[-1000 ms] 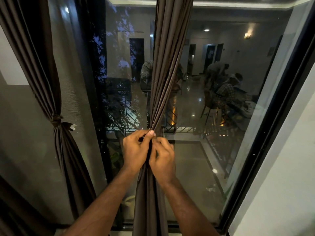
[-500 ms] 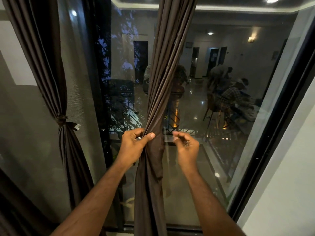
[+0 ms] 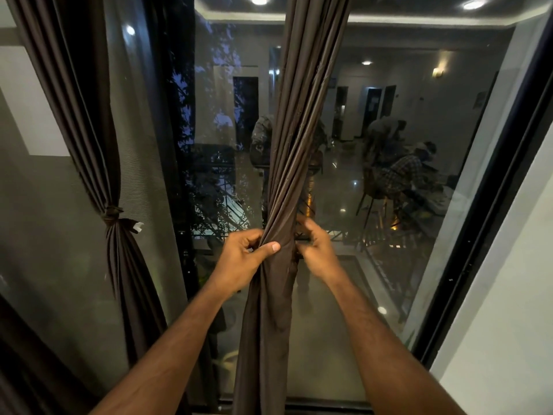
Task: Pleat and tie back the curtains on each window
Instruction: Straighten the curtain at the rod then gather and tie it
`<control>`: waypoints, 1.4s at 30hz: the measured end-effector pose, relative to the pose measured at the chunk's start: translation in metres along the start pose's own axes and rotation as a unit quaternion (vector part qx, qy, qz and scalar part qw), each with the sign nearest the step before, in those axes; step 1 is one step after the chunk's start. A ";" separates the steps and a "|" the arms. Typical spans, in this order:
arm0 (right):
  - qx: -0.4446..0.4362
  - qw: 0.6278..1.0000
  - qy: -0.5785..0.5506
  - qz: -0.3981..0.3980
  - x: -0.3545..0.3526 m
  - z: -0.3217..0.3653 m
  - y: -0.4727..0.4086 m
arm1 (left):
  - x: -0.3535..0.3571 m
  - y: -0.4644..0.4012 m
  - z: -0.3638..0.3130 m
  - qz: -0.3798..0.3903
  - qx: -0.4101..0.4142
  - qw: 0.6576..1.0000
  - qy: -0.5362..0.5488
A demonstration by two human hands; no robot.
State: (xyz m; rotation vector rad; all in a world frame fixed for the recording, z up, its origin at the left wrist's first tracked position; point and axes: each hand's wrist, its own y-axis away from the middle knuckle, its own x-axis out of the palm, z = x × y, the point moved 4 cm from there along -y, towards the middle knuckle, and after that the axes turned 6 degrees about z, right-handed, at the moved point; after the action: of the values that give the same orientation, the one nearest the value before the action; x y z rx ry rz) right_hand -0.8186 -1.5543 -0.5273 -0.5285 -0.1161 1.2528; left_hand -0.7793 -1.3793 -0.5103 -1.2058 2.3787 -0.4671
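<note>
Head view: brown curtain [image 3: 287, 181], gathered into pleats, hanging mid-frame before the window glass [image 3: 389, 265]. Left hand [image 3: 239, 262] grips the bundle, thumb pressed across its front. Right hand [image 3: 317, 250] at the bundle's right edge, fingers curled, partly hidden by fabric; its hold cannot be told. Second curtain [image 3: 89, 115] at left, cinched by a knotted tie [image 3: 112, 215]. Black window frame [image 3: 478, 250] at right. No legible writing.

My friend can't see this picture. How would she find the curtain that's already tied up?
Start at the big dark window that fills the middle. Two brown curtains hang by it: go to the left curtain, beside the grey wall. It is pinched in at the waist by a knotted tie with a small white tab sticking out, and no hands touch it. The middle curtain is being held.
</note>
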 end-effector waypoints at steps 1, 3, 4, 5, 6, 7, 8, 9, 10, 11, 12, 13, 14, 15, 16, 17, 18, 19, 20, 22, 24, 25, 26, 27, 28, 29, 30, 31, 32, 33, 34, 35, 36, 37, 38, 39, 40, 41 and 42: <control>0.018 0.998 -0.033 0.042 0.001 0.004 -0.001 | 0.001 0.001 -0.001 0.014 -0.006 1.000 0.014; 0.056 0.985 -0.096 0.129 0.003 0.013 -0.002 | 0.000 0.004 -0.003 0.041 -0.019 0.998 0.046; 0.071 0.977 -0.114 0.164 0.004 0.015 -0.002 | -0.001 0.005 -0.004 0.048 -0.025 0.997 0.060; 0.084 0.970 -0.127 0.188 0.005 0.015 -0.002 | -0.003 0.006 -0.006 0.053 -0.028 0.996 0.071; 0.095 0.965 -0.135 0.204 0.007 0.014 -0.002 | -0.005 0.007 -0.007 0.054 -0.029 0.995 0.083; 0.105 0.961 -0.139 0.215 0.009 0.013 -0.002 | -0.007 0.008 -0.008 0.052 -0.028 0.994 0.089; 0.118 0.958 -0.141 0.222 0.011 0.011 -0.002 | -0.009 0.008 -0.008 0.048 -0.029 0.994 0.092; 0.129 0.954 -0.143 0.229 0.012 0.010 -0.002 | -0.011 0.009 -0.009 0.047 -0.032 0.994 0.089; 0.139 0.951 -0.146 0.233 0.013 0.008 -0.001 | -0.013 0.009 -0.009 0.047 -0.035 0.995 0.086; 0.148 0.950 -0.151 0.231 0.013 0.009 0.000 | -0.015 0.010 -0.009 0.052 -0.039 0.995 0.082; 0.156 0.949 -0.157 0.223 0.012 0.009 0.002 | -0.016 0.010 -0.009 0.056 -0.046 0.994 0.080; 0.161 0.949 -0.170 0.212 0.012 0.008 0.004 | -0.017 0.010 -0.008 0.062 -0.052 0.994 0.079; 0.164 0.948 -0.187 0.199 0.010 0.006 0.005 | -0.017 0.011 -0.008 0.068 -0.056 0.993 0.081; 0.171 0.944 -0.209 0.187 0.010 0.005 0.007 | -0.017 0.011 -0.008 0.072 -0.059 0.992 0.080; 0.177 0.940 -0.225 0.185 0.009 0.005 0.010 | -0.015 0.011 -0.008 0.071 -0.058 0.993 0.075; 0.183 0.937 -0.226 0.192 0.008 0.004 0.013 | -0.014 0.010 -0.008 0.064 -0.054 0.995 0.063; 0.189 0.938 -0.204 0.206 0.008 0.001 0.016 | -0.014 0.009 -0.009 0.052 -0.047 0.997 0.043; 0.198 0.941 -0.164 0.221 0.008 -0.002 0.018 | -0.012 0.009 -0.010 0.042 -0.041 0.998 0.023; 0.207 0.942 -0.118 0.235 0.008 -0.006 0.020 | -0.011 0.008 -0.011 0.037 -0.036 0.999 0.008; 0.216 0.941 -0.070 0.250 0.007 -0.015 0.021 | -0.008 0.006 -0.010 0.045 -0.031 0.998 -0.006; 0.207 0.941 -0.038 0.265 0.005 -0.015 0.020 | -0.008 0.006 -0.009 0.063 -0.038 0.997 0.011; 0.202 0.941 -0.002 0.270 0.001 -0.012 0.019 | -0.008 0.006 -0.010 0.072 -0.043 0.996 0.025; 0.198 0.940 0.033 0.276 -0.002 -0.008 0.018 | -0.009 0.006 -0.009 0.081 -0.049 0.995 0.038; 0.194 0.936 0.054 0.288 -0.006 -0.005 0.018 | -0.011 0.005 -0.007 0.085 -0.056 0.994 0.041; 0.188 0.932 0.080 0.299 -0.009 -0.002 0.016 | -0.013 0.004 -0.005 0.079 -0.061 0.994 0.036; 0.178 0.929 0.114 0.303 -0.013 0.002 0.013 | -0.015 0.002 -0.005 0.062 -0.064 0.996 0.023; 0.166 0.930 0.150 0.293 -0.018 0.007 0.011 | -0.017 0.000 -0.003 0.040 -0.061 0.997 -0.001; 0.160 0.935 0.170 0.268 -0.023 0.012 0.007 | -0.019 -0.003 -0.003 0.012 -0.055 0.997 -0.048; 0.162 0.945 0.162 0.232 -0.027 0.019 0.003 | -0.020 -0.007 -0.002 -0.017 -0.053 0.993 -0.107; 0.176 0.958 0.122 0.189 -0.030 0.026 0.002 | -0.020 -0.010 -0.003 -0.053 -0.056 0.984 -0.160; 0.193 0.968 0.049 0.152 -0.030 0.031 0.001 | -0.019 -0.011 -0.006 -0.098 -0.065 0.974 -0.193; 0.205 0.970 -0.033 0.128 -0.026 0.037 0.002 | -0.018 -0.012 -0.010 -0.140 -0.079 0.964 -0.212; 0.211 0.966 -0.102 0.113 -0.018 0.043 0.004 | -0.016 -0.013 -0.012 -0.169 -0.102 0.955 -0.220; 0.214 0.960 -0.146 0.103 -0.009 0.047 0.008 | -0.014 -0.015 -0.013 -0.184 -0.129 0.949 -0.220; 0.214 0.955 -0.179 0.098 0.001 0.047 0.011 | -0.011 -0.016 -0.012 -0.190 -0.152 0.945 -0.220; 0.215 0.949 -0.208 0.097 0.010 0.046 0.016 | -0.009 -0.018 -0.010 -0.196 -0.170 0.942 -0.213; 0.218 0.943 -0.236 0.091 0.018 0.044 0.020 | -0.006 -0.018 -0.010 -0.203 -0.184 0.940 -0.201; 0.218 0.938 -0.256 0.084 0.024 0.041 0.024 | -0.005 -0.018 -0.009 -0.214 -0.193 0.940 -0.183; 0.219 0.935 -0.270 0.077 0.029 0.038 0.027 | -0.004 -0.018 -0.008 -0.224 -0.196 0.940 -0.165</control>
State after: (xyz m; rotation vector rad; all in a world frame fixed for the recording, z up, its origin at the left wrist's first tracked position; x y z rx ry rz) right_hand -0.8468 -1.5099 -0.5114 0.2064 -0.2523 1.5005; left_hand -0.7696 -1.3855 -0.4937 -1.8550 1.9530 0.0932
